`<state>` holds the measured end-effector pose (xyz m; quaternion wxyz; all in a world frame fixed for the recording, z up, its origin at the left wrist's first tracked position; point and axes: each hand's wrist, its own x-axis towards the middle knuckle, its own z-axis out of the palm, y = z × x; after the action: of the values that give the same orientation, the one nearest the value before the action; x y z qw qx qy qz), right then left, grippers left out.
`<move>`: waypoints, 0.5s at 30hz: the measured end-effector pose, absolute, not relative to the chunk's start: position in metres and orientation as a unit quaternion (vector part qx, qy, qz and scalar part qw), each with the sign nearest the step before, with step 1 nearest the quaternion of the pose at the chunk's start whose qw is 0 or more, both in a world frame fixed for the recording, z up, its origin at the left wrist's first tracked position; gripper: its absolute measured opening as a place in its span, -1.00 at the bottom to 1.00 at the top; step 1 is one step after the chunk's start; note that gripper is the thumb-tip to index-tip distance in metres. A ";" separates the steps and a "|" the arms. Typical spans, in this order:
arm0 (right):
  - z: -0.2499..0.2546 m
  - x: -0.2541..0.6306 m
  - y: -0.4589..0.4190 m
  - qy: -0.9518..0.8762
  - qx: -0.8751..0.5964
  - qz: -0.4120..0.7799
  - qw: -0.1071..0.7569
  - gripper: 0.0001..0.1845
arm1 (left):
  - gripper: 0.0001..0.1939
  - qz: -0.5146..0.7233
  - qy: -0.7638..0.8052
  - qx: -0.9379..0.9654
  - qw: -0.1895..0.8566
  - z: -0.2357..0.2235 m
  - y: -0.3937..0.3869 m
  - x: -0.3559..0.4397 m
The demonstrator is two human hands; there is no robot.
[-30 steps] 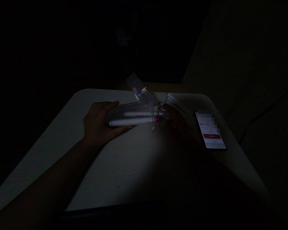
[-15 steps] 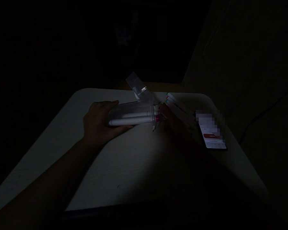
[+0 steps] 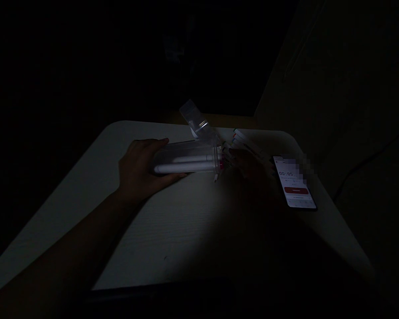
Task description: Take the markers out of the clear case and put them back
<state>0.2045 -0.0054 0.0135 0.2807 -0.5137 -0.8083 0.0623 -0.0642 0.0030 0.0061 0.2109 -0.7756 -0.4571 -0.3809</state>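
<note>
My left hand [image 3: 138, 168] is wrapped round the closed end of a clear plastic case [image 3: 182, 153], which lies on its side on the table. Inside it are white markers [image 3: 186, 167], one with a pink end at the mouth. The case's hinged lid [image 3: 195, 116] stands open, tilted up and away. Just right of the mouth is my right hand [image 3: 248, 164], in deep shadow; its fingers and anything in them are hard to make out. Behind it, several loose white markers [image 3: 248, 142] with coloured ends lie on the table.
A lit phone [image 3: 294, 190] showing a timer lies on the right of the pale table [image 3: 173, 230]. A dark edge [image 3: 159, 290] crosses the near side. Off the table to the right runs a cable [image 3: 359, 161]. The room around is very dark.
My right hand has drawn back slightly to the right from the mouth of the case. The left hand keeps its hold on the case. The view has shifted a little.
</note>
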 end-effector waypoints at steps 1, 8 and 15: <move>0.016 0.207 -0.004 -0.799 -0.538 0.043 0.264 -0.53 | -0.21 -0.383 -0.455 -0.776 0.212 0.006 0.003 -0.064; 0.019 0.216 0.001 -0.781 -0.598 0.018 0.179 -0.64 | -0.21 -0.382 -0.453 -0.776 0.217 0.006 0.003 -0.064; 0.027 0.209 -0.004 -0.777 -0.615 -0.002 0.133 -0.61 | -0.22 -0.382 -0.454 -0.775 0.215 0.007 0.003 -0.064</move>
<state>0.2092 -0.0039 0.0267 0.1330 -0.6153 -0.7770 -0.0019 -0.0637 0.0033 0.0067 0.2148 -0.7754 -0.4543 -0.3823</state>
